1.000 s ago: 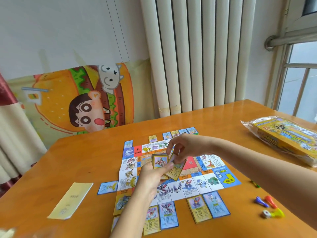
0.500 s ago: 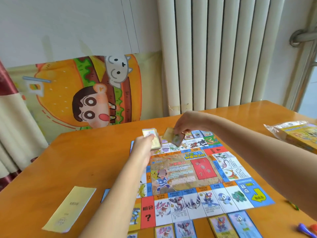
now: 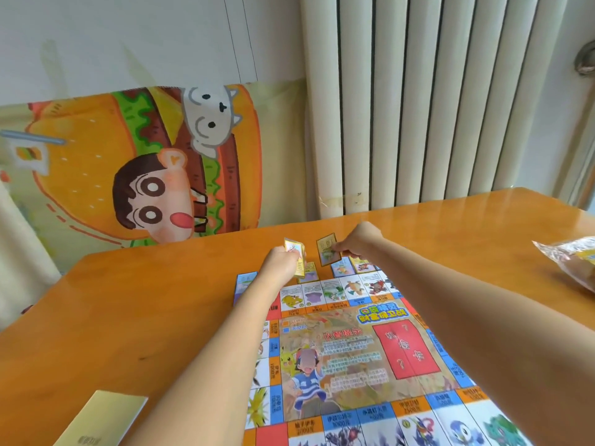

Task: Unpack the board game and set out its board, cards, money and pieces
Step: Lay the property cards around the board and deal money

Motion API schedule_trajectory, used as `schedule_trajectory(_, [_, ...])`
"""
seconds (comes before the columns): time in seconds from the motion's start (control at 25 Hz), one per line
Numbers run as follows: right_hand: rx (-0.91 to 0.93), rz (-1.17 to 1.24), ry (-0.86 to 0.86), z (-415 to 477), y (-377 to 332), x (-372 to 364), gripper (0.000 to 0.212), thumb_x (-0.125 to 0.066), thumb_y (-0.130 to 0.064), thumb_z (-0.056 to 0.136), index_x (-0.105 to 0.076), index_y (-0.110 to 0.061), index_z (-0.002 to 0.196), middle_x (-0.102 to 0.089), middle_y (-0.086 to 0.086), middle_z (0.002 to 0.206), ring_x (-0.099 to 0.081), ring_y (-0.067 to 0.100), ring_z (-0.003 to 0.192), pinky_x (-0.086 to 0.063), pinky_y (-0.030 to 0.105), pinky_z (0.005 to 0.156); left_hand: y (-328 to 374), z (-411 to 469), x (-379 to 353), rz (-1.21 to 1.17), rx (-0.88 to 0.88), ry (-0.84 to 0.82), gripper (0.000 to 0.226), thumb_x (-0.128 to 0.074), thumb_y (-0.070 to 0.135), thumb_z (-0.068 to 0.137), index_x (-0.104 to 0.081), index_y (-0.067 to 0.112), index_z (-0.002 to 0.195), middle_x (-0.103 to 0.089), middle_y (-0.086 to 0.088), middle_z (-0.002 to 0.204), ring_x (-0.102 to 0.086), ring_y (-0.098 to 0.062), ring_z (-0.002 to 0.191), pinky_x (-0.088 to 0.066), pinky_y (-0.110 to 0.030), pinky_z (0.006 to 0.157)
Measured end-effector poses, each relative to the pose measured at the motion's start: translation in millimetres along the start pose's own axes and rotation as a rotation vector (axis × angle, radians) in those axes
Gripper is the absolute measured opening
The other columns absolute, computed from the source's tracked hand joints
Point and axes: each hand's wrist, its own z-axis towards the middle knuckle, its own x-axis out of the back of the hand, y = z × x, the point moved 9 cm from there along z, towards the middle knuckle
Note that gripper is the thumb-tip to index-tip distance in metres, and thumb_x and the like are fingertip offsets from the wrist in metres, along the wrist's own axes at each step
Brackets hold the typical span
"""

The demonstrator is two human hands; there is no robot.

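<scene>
Board (image 3: 370,358): lies unfolded and flat on the table (image 3: 145,317), its near edge cut off by the frame.
Left hand (image 3: 280,262): over the board's far left corner, fingers curled round a deck (image 3: 296,256) held upright.
Right hand (image 3: 360,241): just past the board's far edge, pinching one card (image 3: 326,252) by its side, tilted, apart from the deck.
Laid cards (image 3: 341,268): a row along the board's far edge; a blue card (image 3: 244,284) sits at the far left corner.
Around: a yellow slip (image 3: 103,416) left of the board, a plastic bag (image 3: 570,265) to its right, a radiator (image 3: 434,101) and a cartoon burger cloth (image 3: 128,162) beyond.
In the way: both forearms cross the board, hiding part of its left edge and right side.
Writing: red panel reads "机会卡" with question marks; an orange heading reads "小智提示"; the prices on the squares are too small to read.
</scene>
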Motion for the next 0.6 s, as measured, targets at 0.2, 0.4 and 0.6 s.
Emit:
schedule_trajectory(0.2, [-0.007, -0.042, -0.035, 8.0, 7.5, -7.2, 0.040, -0.076, -0.035, 0.079, -0.045, -0.012, 0.066, -0.047, -0.001, 0.062, -0.041, 0.010, 0.052, -0.032, 0.020, 0.044, -16.2, 10.7, -11.4, 0.189, 0.059, -0.045, 0.026, -0.040, 0.019, 0.100, -0.047, 0.012, 0.076, -0.046, -0.008, 0.078, -0.043, -0.022, 0.075, -0.028, -0.029, 0.065])
schedule_trajectory(0.4, [0.003, -0.091, -0.064, 11.8, 10.1, -15.6, 0.041, -0.076, -0.037, 0.078, -0.046, -0.012, 0.066, -0.048, 0.000, 0.063, -0.043, 0.012, 0.053, -0.035, 0.021, 0.047, -22.2, 13.3, -7.9, 0.207, 0.093, -0.042, 0.028, -0.044, 0.017, 0.098, -0.042, 0.014, 0.070, -0.045, -0.010, 0.079, -0.042, -0.023, 0.079, -0.025, -0.031, 0.061])
schedule_trajectory(0.6, [0.038, -0.141, -0.058, 13.6, 6.8, -22.9, 0.040, -0.078, -0.037, 0.076, -0.046, -0.014, 0.067, -0.056, 0.001, 0.077, -0.053, 0.016, 0.068, -0.037, 0.022, 0.047, -23.1, 15.5, -7.6, 0.215, 0.100, -0.045, 0.019, -0.044, 0.016, 0.098, -0.048, 0.009, 0.081, -0.047, -0.013, 0.087, -0.043, -0.024, 0.079, -0.026, -0.030, 0.060])
